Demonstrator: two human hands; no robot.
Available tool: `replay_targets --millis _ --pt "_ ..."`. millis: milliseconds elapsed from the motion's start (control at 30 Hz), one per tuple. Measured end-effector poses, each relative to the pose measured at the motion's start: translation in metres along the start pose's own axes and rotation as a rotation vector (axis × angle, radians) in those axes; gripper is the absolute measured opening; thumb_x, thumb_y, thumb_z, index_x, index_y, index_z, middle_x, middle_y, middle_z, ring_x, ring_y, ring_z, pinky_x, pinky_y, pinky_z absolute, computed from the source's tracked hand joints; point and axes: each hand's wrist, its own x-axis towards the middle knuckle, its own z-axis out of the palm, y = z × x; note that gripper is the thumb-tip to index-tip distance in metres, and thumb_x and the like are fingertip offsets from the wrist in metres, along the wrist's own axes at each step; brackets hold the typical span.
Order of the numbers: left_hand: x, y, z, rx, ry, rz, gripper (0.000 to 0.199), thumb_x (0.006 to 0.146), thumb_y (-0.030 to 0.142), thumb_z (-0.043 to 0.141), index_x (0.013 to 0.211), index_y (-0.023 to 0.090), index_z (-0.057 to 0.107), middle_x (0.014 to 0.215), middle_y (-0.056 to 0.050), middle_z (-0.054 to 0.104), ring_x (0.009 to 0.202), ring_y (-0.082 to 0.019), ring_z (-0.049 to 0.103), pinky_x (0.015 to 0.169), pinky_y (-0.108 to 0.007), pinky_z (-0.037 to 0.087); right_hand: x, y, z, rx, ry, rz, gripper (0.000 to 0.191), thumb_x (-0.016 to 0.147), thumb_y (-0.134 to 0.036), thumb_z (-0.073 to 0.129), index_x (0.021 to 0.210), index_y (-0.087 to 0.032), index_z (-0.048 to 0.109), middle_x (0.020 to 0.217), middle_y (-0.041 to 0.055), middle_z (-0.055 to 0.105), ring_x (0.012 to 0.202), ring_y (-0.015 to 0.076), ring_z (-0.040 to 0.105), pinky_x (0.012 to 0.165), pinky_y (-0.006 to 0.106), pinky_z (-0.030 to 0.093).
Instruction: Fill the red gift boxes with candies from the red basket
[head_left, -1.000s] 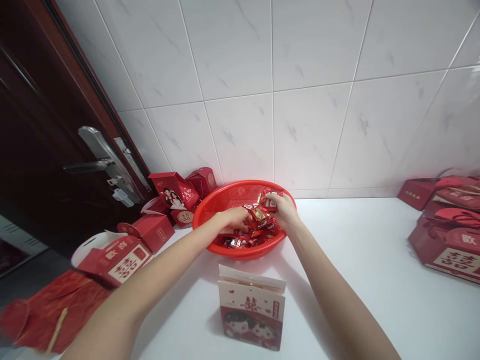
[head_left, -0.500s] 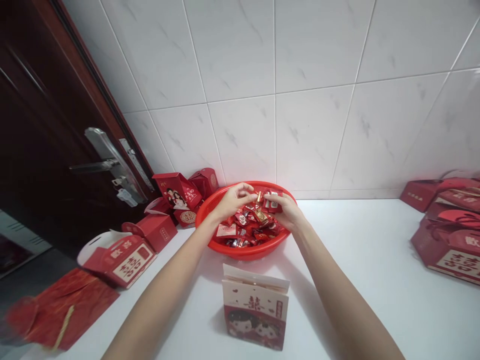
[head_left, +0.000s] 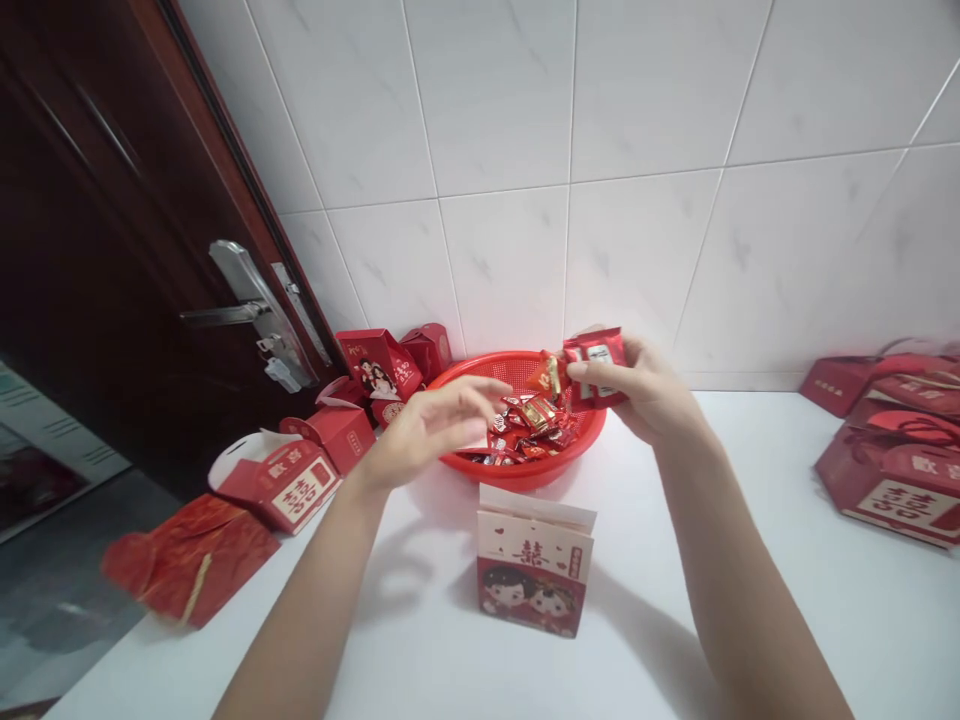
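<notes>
Several red wrapped candies (head_left: 598,362) are pinched in my right hand (head_left: 649,390), raised over the right rim of a red plastic basket (head_left: 517,478). A smaller red and gold candy (head_left: 550,377) shows just left of them; whether it is held too I cannot tell. My left hand (head_left: 420,430) hovers at the basket's left front, fingers apart and curved, with nothing in it. Red and gold candies (head_left: 536,415) lie heaped inside the basket. In front of it a white and red paper gift box (head_left: 534,575) with two cartoon figures stands upright, its top flaps parted.
At left are red gift boxes (head_left: 289,480) and a red pouch (head_left: 195,560) with a gold cord. More red boxes (head_left: 900,480) stand at right on the white table (head_left: 420,660). Behind rise a tiled wall (head_left: 645,240) and a dark door with a metal handle (head_left: 244,312).
My right hand has lifted out of the basket to the right with the red candies. My left hand has drawn back toward me, and its fingers have spread. The view has shifted slightly.
</notes>
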Motion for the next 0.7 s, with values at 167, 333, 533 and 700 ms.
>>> replay_targets --millis 167,333,533,700 --pt "-0.026 0.027 0.0 0.367 -0.417 -0.107 0.024 0.087 0.039 0.068 0.107 0.031 0.078 0.14 -0.004 0.06 0.13 -0.027 0.052 0.11 -0.041 0.037 -0.034 -0.033 -0.002 -0.154 -0.181 -0.03 0.023 0.07 -0.026 0.082 0.086 -0.02 0.066 0.07 -0.0009 0.066 0.055 0.0138 0.062 0.047 0.023 0.047" --pt "-0.019 0.018 0.022 0.376 -0.35 -0.102 0.033 0.097 0.036 0.05 0.087 0.02 0.076 0.088 -0.002 0.07 0.08 -0.016 0.06 0.078 -0.027 0.046 -0.049 -0.043 0.011 -0.337 -0.41 0.004 0.02 0.077 -0.026 0.078 0.092 -0.02 0.067 0.078 0.0018 0.069 0.066 0.0157 0.064 0.058 0.027 0.053" --pt "-0.016 0.0 0.04 0.283 -0.192 -0.246 0.037 0.087 0.042 0.062 0.06 0.016 0.066 0.06 0.001 0.057 0.061 -0.013 0.049 0.057 -0.025 0.037 -0.048 -0.042 0.016 -0.685 -0.469 -0.082 0.012 0.08 -0.02 0.071 0.091 -0.02 0.069 0.077 0.0003 0.064 0.067 0.0142 0.056 0.056 0.025 0.044" --pt "-0.02 0.005 0.044 0.256 -0.138 -0.311 0.019 0.077 0.036 0.072 0.07 0.019 0.073 0.071 -0.001 0.07 0.071 -0.017 0.06 0.066 -0.027 0.045 -0.047 -0.04 0.015 -0.793 -0.535 -0.073 0.011 0.081 -0.014 0.065 0.091 -0.02 0.065 0.07 -0.0033 0.059 0.059 0.0109 0.046 0.052 0.024 0.034"
